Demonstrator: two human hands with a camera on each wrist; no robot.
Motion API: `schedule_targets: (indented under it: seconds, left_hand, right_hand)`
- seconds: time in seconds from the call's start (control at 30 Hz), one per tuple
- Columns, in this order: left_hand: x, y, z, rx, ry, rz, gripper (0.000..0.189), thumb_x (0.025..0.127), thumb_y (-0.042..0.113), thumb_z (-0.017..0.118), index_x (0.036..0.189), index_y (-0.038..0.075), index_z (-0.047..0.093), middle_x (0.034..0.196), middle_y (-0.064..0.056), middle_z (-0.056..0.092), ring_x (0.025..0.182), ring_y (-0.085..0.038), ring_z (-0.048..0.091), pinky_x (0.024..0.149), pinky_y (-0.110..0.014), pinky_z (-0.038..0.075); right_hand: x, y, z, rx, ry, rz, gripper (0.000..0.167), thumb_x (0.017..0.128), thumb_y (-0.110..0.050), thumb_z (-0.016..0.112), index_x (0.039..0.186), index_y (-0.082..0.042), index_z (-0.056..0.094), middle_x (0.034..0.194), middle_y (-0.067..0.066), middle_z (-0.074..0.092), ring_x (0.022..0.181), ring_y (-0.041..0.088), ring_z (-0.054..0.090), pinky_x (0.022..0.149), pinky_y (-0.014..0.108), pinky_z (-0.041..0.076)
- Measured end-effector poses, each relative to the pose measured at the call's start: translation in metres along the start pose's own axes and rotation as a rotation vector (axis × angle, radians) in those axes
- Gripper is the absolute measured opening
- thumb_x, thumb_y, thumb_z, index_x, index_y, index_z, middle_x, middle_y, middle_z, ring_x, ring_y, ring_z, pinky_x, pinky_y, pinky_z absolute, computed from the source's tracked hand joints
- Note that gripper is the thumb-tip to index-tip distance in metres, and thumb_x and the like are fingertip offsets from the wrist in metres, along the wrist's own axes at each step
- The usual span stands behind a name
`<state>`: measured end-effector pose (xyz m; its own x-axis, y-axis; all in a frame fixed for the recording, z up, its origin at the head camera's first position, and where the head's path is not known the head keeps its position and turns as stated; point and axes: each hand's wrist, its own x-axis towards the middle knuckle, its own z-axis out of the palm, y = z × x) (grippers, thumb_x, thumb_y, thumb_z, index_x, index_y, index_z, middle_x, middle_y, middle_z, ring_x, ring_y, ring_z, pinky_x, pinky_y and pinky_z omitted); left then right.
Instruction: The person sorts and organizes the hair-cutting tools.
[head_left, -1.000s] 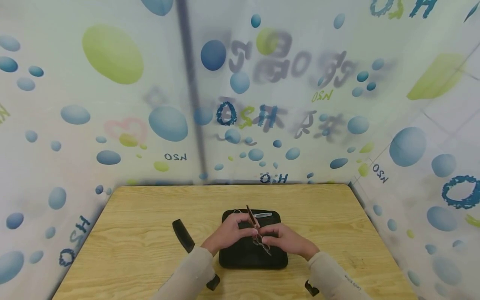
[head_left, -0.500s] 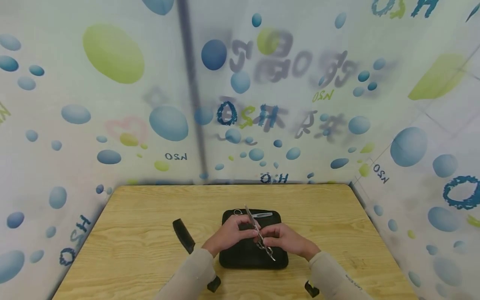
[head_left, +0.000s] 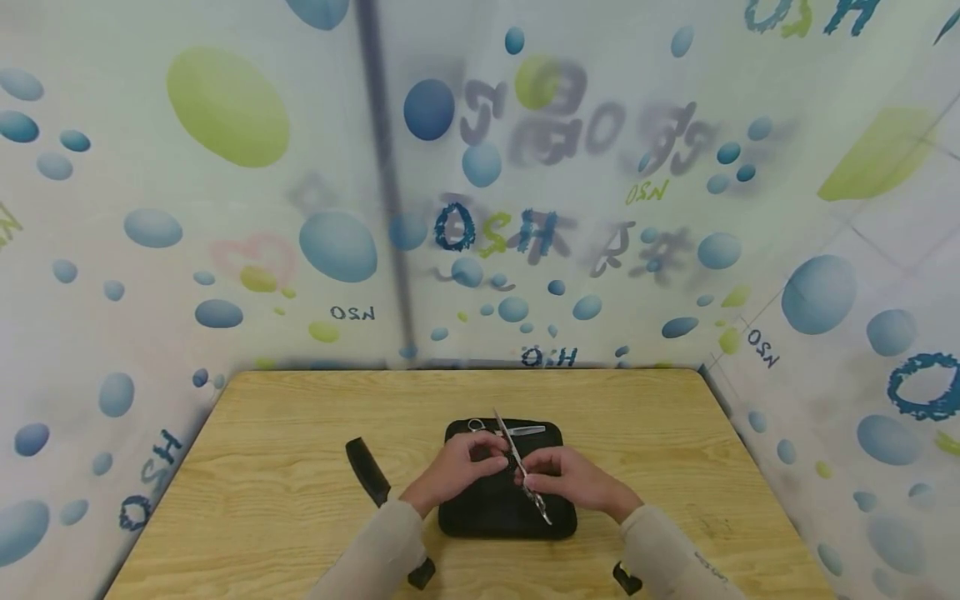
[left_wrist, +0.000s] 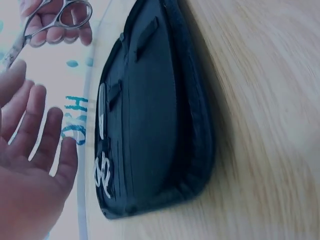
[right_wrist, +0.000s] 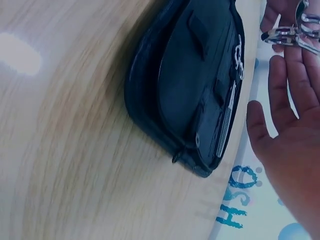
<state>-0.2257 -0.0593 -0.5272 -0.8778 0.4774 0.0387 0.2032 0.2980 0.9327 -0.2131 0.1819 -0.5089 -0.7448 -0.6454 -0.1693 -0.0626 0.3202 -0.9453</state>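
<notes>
Two bare hands meet in the head view above a black, round-cornered zip case [head_left: 487, 515] lying open on a pale wood-grain table [head_left: 285, 433]. The right hand [head_left: 577, 482] pinches a shiny, slim pair of silver metal scissors [head_left: 517, 454] near the handles, thumb and fingers together on them; the blades slant up toward the far left, the finger rings lie nearer the person. The left hand [head_left: 456, 468] is just beside the blades, thumb and forefinger apart. A second silver pair of scissors with a toothed blade [head_left: 528, 431] lies at the far edge of the case. Left of the case, a broad black comb [head_left: 367, 472] lies on the table, its near end beside the cream left sleeve [head_left: 382, 542]. Behind stands a white wall covering with blue and green ovals [head_left: 225, 183].

From the left wrist, the left hand's fingers are loosely spread, palm showing; whether the thumb touches the blade cannot be told. The held scissors are at the upper left, clear of the case, which has black inner straps [left_wrist: 146, 39].

From the right wrist, the handles gleam beside the right hand's fingers at the upper right; the exact grip is unclear there.
</notes>
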Motion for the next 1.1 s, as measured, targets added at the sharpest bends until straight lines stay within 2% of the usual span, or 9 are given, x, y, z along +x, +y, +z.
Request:
schedule_targets:
  seconds: [0.1, 0.23, 0.37, 0.47, 0.57, 0.67, 0.77, 0.93, 1.1]
  left_hand:
    - [-0.004, -0.004, -0.004, 0.065, 0.066, -0.003, 0.024, 0.093, 0.023, 0.067, 0.112, 0.008, 0.069, 0.102, -0.004, 0.07, 0.093, -0.012, 0.064, 0.086, -0.024, 0.052]
    - [-0.014, -0.009, -0.011, 0.26, 0.12, 0.036, 0.028, 0.092, 0.021, 0.068, 0.116, 0.008, 0.066, 0.109, -0.007, 0.069, 0.101, -0.018, 0.065, 0.092, -0.037, 0.052]
    - [-0.026, -0.013, -0.019, 0.458, 0.121, 0.032, 0.036, 0.091, 0.024, 0.07, 0.124, 0.012, 0.063, 0.12, -0.006, 0.065, 0.112, -0.024, 0.062, 0.097, -0.047, 0.049]
    - [-0.033, -0.019, -0.024, 0.57, 0.084, 0.003, 0.042, 0.09, 0.031, 0.07, 0.128, 0.015, 0.06, 0.126, -0.005, 0.061, 0.118, -0.025, 0.059, 0.101, -0.05, 0.046]
    - [-0.038, -0.023, -0.028, 0.634, 0.043, -0.014, 0.05, 0.088, 0.037, 0.071, 0.131, 0.017, 0.058, 0.13, -0.005, 0.059, 0.122, -0.028, 0.056, 0.102, -0.054, 0.043]
    - [-0.042, -0.024, -0.033, 0.626, -0.009, -0.027, 0.063, 0.084, 0.042, 0.074, 0.136, 0.014, 0.054, 0.137, -0.01, 0.055, 0.127, -0.033, 0.052, 0.103, -0.059, 0.04]
    - [-0.045, -0.024, -0.038, 0.624, -0.088, -0.063, 0.081, 0.079, 0.049, 0.077, 0.144, 0.011, 0.046, 0.146, -0.013, 0.047, 0.134, -0.037, 0.045, 0.106, -0.062, 0.034]
    - [-0.047, -0.026, -0.044, 0.667, -0.212, -0.123, 0.103, 0.071, 0.055, 0.081, 0.151, 0.009, 0.034, 0.157, -0.012, 0.033, 0.143, -0.034, 0.034, 0.112, -0.061, 0.027]
    - [-0.047, -0.025, -0.047, 0.693, -0.244, -0.139, 0.114, 0.066, 0.055, 0.084, 0.153, 0.006, 0.029, 0.161, -0.012, 0.024, 0.147, -0.034, 0.027, 0.114, -0.061, 0.025]
  right_hand:
    - [-0.001, 0.0, -0.003, -0.065, 0.042, 0.008, 0.03, 0.097, -0.022, 0.06, 0.116, 0.001, 0.065, 0.113, 0.017, 0.07, 0.098, 0.01, 0.066, 0.084, 0.019, 0.052]
    - [-0.004, 0.0, -0.009, -0.185, 0.103, 0.019, 0.029, 0.096, -0.026, 0.062, 0.113, -0.003, 0.067, 0.107, 0.008, 0.072, 0.094, 0.007, 0.065, 0.084, 0.022, 0.05]
    - [-0.007, -0.002, -0.014, -0.295, 0.183, 0.068, 0.03, 0.094, -0.032, 0.064, 0.109, -0.006, 0.069, 0.098, 0.001, 0.069, 0.09, 0.01, 0.06, 0.08, 0.027, 0.049]
    - [-0.009, -0.003, -0.016, -0.335, 0.23, 0.101, 0.031, 0.093, -0.032, 0.065, 0.108, -0.005, 0.069, 0.094, 0.0, 0.067, 0.088, 0.014, 0.059, 0.075, 0.028, 0.049]
    - [-0.012, -0.002, -0.018, -0.364, 0.266, 0.11, 0.029, 0.093, -0.03, 0.066, 0.106, -0.005, 0.069, 0.092, 0.001, 0.067, 0.084, 0.015, 0.06, 0.068, 0.026, 0.05]
    - [-0.013, 0.0, -0.02, -0.417, 0.316, 0.11, 0.023, 0.091, -0.029, 0.068, 0.101, -0.008, 0.069, 0.089, 0.0, 0.068, 0.08, 0.013, 0.061, 0.064, 0.024, 0.049]
    - [-0.014, 0.003, -0.021, -0.522, 0.376, 0.103, 0.018, 0.089, -0.029, 0.07, 0.095, -0.012, 0.07, 0.085, -0.005, 0.069, 0.077, 0.008, 0.061, 0.066, 0.023, 0.048]
    - [-0.016, 0.008, -0.023, -0.669, 0.432, 0.106, 0.01, 0.085, -0.028, 0.073, 0.089, -0.019, 0.071, 0.081, -0.011, 0.069, 0.074, 0.003, 0.061, 0.066, 0.024, 0.048]
    - [-0.021, 0.009, -0.027, -0.801, 0.448, 0.078, 0.006, 0.083, -0.025, 0.075, 0.083, -0.021, 0.07, 0.077, -0.013, 0.069, 0.071, 0.003, 0.062, 0.073, 0.031, 0.049]
